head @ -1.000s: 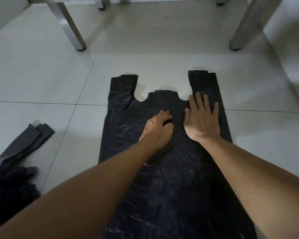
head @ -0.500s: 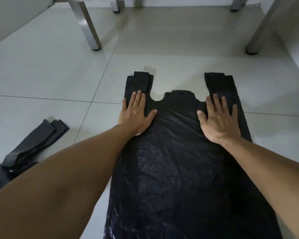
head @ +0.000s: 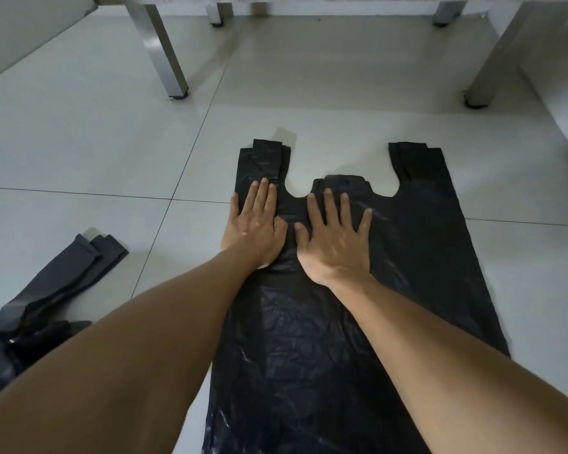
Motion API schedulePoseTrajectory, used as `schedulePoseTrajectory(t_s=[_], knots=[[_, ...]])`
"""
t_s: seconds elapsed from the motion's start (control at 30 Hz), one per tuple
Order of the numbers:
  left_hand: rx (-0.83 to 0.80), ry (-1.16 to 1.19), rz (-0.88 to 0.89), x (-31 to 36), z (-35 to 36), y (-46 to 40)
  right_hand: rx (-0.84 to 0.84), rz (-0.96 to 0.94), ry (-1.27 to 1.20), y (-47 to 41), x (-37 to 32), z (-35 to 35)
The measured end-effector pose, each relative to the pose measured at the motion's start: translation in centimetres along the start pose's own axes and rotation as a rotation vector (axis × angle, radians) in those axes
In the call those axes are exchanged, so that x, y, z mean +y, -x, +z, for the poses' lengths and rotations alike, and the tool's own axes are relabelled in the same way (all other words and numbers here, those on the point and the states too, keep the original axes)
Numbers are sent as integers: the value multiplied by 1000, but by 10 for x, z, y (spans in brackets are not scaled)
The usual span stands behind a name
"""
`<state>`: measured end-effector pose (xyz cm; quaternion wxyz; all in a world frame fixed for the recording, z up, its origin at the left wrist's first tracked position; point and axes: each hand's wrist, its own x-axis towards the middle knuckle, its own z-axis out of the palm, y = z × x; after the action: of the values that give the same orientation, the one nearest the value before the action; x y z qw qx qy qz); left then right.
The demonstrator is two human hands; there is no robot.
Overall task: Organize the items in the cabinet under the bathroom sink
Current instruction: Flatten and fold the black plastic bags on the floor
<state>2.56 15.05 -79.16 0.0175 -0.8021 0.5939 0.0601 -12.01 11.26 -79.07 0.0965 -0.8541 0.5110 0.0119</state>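
The left hand [head: 254, 226] and right hand [head: 336, 239] lie side by side, fingers straight, pressing flat on a black crinkled plastic carrier bag [head: 309, 339] spread on the pale tiled floor [head: 79, 152]. Its two handle loops point away. Left lies a heap of folded dark bags [head: 46, 290]. Beyond stand grey metal legs [head: 159, 50].

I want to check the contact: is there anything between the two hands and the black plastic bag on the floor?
Nothing visible. The left hand and the right hand both lie flat, fingers straight, directly on the black plastic bag, near its handles.
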Motion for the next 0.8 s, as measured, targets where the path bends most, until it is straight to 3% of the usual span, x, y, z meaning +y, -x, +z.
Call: schedulePoseTrajectory(t_s=[0.43,0.6,0.8], knots=[[-71,-77,57,-36,-22,-69,21,-20,36,1,1,1],[-9,-44,46,-44,-9,-69,22,-16,33,0,1,3],[-105,-83,14,-37,-26,-68,-3,-10,27,0,0,0]])
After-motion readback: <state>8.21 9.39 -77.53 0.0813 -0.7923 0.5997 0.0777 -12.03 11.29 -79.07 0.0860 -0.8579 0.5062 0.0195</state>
